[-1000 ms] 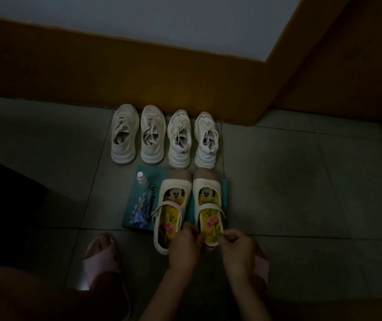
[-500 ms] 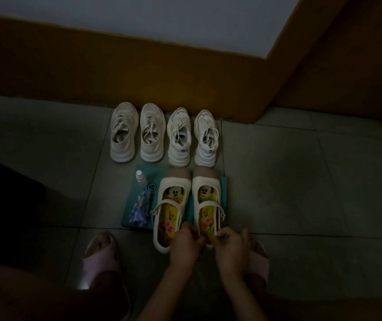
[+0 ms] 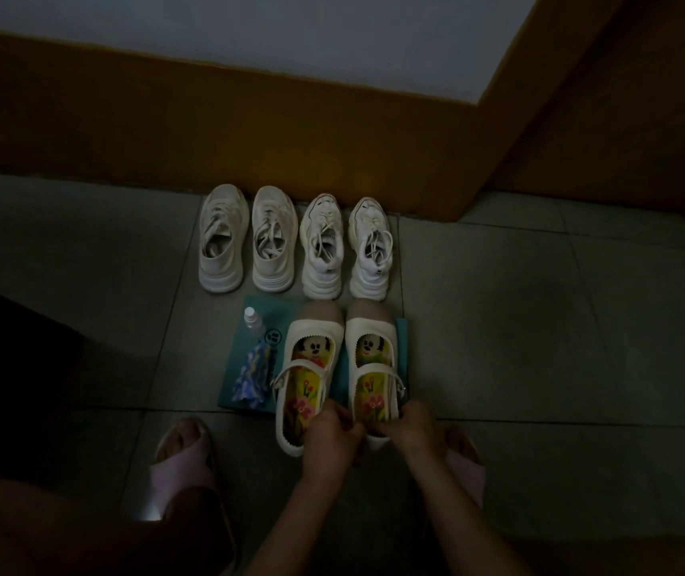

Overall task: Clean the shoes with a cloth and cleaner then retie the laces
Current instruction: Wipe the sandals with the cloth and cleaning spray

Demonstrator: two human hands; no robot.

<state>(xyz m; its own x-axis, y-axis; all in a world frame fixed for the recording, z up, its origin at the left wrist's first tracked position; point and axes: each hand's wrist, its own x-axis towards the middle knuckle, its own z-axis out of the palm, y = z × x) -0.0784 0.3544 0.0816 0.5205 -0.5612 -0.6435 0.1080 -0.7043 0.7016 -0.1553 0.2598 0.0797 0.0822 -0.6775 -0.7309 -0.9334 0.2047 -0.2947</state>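
Two cream strap shoes with cartoon insoles stand side by side on a teal mat [image 3: 403,338]: the left strap shoe [image 3: 305,367] and the right strap shoe [image 3: 374,359]. My left hand [image 3: 330,436] and my right hand [image 3: 409,426] both grip the heel end of the right strap shoe, fingers curled on its rim. A small clear cleaner bottle [image 3: 253,322] and a blue patterned cloth [image 3: 253,376] lie on the mat's left part. Behind stand two pairs of white laced sneakers, one pair at left [image 3: 245,239], the other at right [image 3: 347,247].
An orange-brown skirting wall [image 3: 249,130] runs right behind the sneakers and turns a corner at the right. My feet in pink slippers rest on the grey tile floor, the left foot [image 3: 182,463] and the right foot [image 3: 465,463]. Dark fabric lies at the far left.
Both hands have closed in together on the right strap shoe's heel, the right hand shifting left and forward. The shoes have hardly moved.
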